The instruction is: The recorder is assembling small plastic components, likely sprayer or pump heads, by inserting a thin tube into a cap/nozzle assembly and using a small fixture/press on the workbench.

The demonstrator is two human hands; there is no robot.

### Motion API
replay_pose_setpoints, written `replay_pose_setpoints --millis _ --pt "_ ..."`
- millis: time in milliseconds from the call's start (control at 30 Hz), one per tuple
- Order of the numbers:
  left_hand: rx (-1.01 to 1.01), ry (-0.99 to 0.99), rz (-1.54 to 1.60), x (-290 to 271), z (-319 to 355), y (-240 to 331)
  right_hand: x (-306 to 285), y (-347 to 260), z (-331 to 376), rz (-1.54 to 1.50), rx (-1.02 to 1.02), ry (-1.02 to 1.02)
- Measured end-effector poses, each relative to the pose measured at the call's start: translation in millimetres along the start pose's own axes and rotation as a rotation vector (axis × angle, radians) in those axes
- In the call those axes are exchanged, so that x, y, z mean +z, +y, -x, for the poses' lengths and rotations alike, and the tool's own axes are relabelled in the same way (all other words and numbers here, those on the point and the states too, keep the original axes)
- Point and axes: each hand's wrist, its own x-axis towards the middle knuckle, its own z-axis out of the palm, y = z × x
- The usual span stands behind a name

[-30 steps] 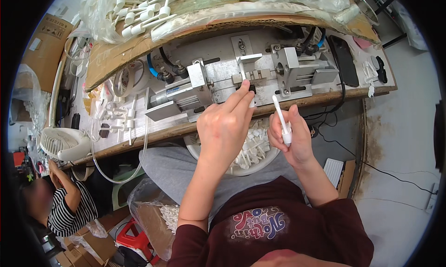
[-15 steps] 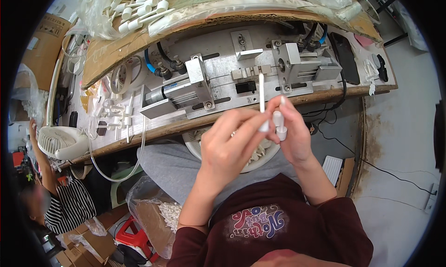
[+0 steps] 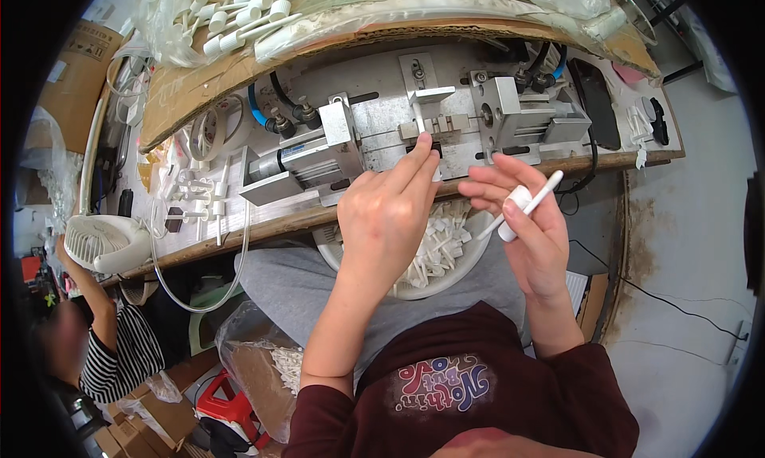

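Metal jig (image 3: 446, 131) w/ clamp blocks is sitting on the wooden bench (image 3: 263, 227), left hand (image 3: 386, 215) reaching in, fingertips pressing at its centre slot, grasping nothing visible. Right hand (image 3: 530, 227) is hovering nearby, pinching a white plastic stick (image 3: 526, 207) over the bowl (image 3: 434, 255) of white parts in the lap.
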Motion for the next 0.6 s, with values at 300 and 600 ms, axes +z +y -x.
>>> replay_pose_setpoints --millis 300,600 --pt "-0.390 -0.008 0.825 -8 10 21 4 1 -1 0.513 -0.377 -0.145" --pt "-0.508 -0.089 1.310 -12 23 21 8 13 -8 0.724 -0.617 -0.327"
